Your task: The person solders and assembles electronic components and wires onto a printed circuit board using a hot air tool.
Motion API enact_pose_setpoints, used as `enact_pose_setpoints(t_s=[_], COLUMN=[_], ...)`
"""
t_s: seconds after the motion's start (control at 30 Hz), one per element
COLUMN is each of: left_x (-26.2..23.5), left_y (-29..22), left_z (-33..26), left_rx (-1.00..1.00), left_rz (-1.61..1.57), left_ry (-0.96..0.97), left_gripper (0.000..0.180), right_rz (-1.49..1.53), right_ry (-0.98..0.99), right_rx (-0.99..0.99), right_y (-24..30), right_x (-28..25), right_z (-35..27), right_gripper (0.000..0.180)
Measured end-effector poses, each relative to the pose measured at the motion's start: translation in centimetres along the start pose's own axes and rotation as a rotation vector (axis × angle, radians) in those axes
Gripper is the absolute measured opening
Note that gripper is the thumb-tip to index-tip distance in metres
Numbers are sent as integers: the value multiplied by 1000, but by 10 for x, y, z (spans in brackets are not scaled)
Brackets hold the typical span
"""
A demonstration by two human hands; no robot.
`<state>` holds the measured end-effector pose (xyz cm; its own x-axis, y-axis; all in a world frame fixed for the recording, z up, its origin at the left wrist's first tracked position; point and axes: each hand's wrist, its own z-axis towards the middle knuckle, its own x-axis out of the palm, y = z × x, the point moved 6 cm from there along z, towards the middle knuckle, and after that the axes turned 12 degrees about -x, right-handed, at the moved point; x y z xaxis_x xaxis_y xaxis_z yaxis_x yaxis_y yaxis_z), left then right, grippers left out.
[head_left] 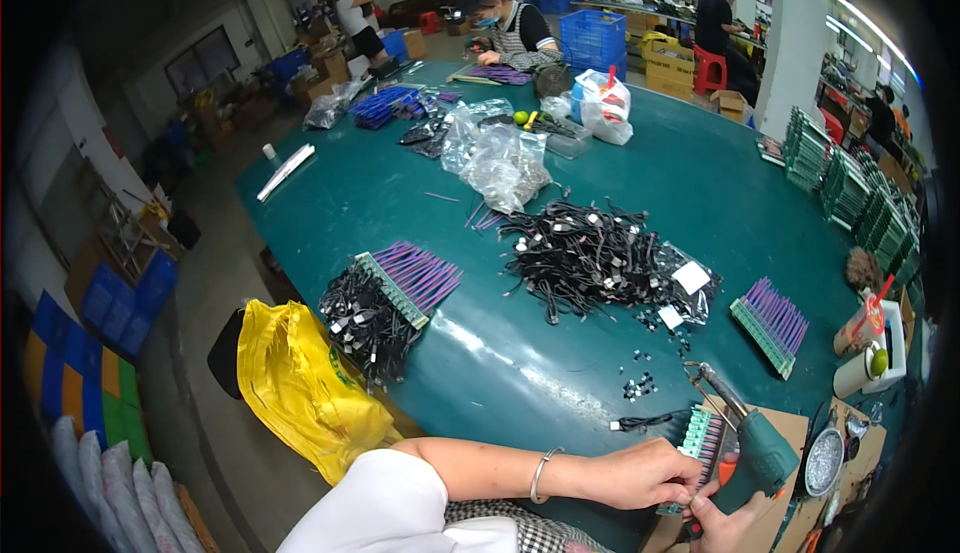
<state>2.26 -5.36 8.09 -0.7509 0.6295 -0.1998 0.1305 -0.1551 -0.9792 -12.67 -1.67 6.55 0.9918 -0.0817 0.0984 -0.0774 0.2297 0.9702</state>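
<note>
Big teal table is seen filling most of view. Yellow bag is hung at its near-left edge. Heap of black cables is piled mid-table, w/ clear plastic bags behind it. Second cable bundle w/ purple-wire rack is laid nr left edge; another purple rack sits at right. Green power tool is gripped by right hand, fingers clenched round its handle, at lower right over cardboard sheet. Green terminal strip w/ purple wires is held at near-right table edge by left hand, fingers closed on it, tool body just beside the strip
</note>
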Motion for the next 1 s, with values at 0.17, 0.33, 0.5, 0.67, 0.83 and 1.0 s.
enact_pose_setpoints(t_s=[0.17, 0.33, 0.5, 0.67, 0.83, 1.0], left_x=[29, 36, 25, 25, 23, 20], left_y=[22, 37, 42, 50, 54, 60], left_z=[33, 43, 46, 50, 46, 43], left_rx=[-255, -399, -474, -473, -467, -493], left_rz=[-154, -460, -520, -419, -381, -334], left_ry=[45, 30, -64, -69, -114, -173], left_gripper=[11, 8, 5, 4, 3, 3], right_rz=[-38, 87, 138, 125, 148, 48], right_ry=[-259, -160, -200, -181, -167, -131], right_rx=[16, 81, 149, 141, 223, 264], right_y=[-17, -16, -23, -31, -38, -36], right_x=[-41, -41, -36, -39, -32, -29], right_z=[-5, 14, 23, 24, 22, 22], right_gripper=[61, 59, 40, 53, 52, 11])
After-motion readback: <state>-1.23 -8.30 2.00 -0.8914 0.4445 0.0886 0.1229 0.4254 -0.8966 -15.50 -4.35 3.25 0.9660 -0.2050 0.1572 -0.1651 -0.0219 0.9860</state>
